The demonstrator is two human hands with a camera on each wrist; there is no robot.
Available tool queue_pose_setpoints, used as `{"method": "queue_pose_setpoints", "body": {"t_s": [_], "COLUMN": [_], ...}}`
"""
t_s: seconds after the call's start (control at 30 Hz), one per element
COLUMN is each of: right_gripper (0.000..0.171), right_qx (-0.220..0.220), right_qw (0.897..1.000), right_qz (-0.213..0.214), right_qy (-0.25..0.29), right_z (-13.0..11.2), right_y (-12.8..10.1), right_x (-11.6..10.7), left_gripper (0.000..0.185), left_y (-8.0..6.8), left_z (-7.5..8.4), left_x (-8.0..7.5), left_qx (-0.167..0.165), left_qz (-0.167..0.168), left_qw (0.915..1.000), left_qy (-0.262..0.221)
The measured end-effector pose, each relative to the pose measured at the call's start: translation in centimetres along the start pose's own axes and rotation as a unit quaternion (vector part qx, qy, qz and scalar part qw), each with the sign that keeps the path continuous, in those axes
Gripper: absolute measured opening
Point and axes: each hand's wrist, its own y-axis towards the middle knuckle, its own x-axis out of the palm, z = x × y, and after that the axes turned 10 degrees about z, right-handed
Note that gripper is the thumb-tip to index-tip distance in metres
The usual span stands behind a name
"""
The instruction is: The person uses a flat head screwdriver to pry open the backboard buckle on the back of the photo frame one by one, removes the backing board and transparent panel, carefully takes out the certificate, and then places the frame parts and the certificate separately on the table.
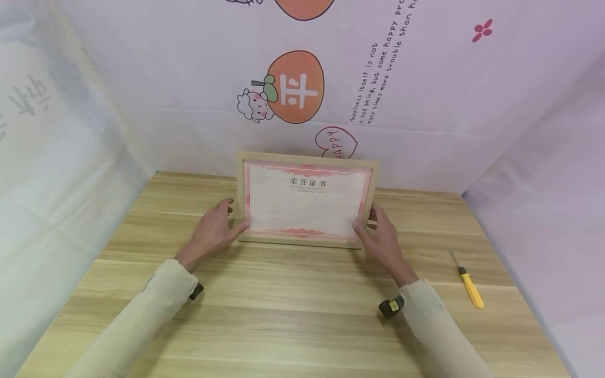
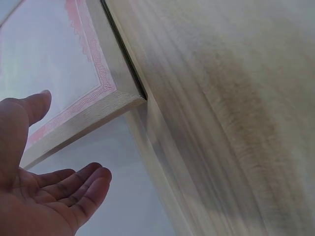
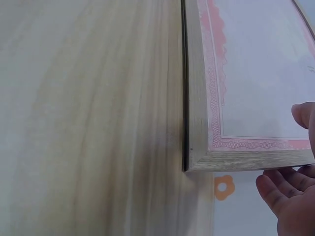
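The pale-wood rectangular frame (image 1: 302,242) around a pink-bordered white paper certificate (image 1: 306,210) stands tilted back between both hands' fingers. It looks light and stiff, its front probably smooth and breakable, so the short side rails suit a hold best. On the left hand (image 1: 215,226) the thumb is spread from loosely bent fingers, pinching nothing; on the right hand (image 1: 384,239) thumb and fingers straddle the edge, whether pressing I cannot tell. The certificate reads "荣誉证书". Beyond the fingers, white printed wall cloth (image 1: 198,68) says "HAPPY"; right of them lies a yellow-handled metal screwdriver (image 1: 468,284).
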Motion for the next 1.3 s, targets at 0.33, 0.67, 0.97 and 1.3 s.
{"method": "queue_pose_setpoints", "body": {"t_s": [0.33, 0.67, 0.97, 1.3], "right_gripper": [0.063, 0.057, 0.048, 0.04], "right_qx": [0.007, 0.006, 0.008, 0.006], "right_qw": [1.0, 1.0, 1.0, 0.999], "right_qz": [0.007, 0.003, 0.014, 0.033], "right_qy": [-0.004, -0.018, -0.007, -0.003], "right_z": [-0.5, -0.8, -0.7, -0.5], "right_y": [1.4, 2.1, 2.3, 2.7], "right_x": [-0.2, -0.2, -0.2, -0.3], "left_gripper": [0.07, 0.055, 0.043, 0.038], "left_y": [1.2, 1.9, 2.3, 2.4], "left_z": [-0.2, 0.1, 0.2, 0.4], "left_x": [-0.3, -0.4, 0.1, 0.2], "left_qx": [0.004, 0.012, 0.014, 0.027], "left_qz": [-0.003, 0.001, 0.003, 0.005], "left_qw": [0.9995, 0.999, 0.9964, 0.9945], "left_qy": [-0.032, -0.044, -0.083, -0.101]}}
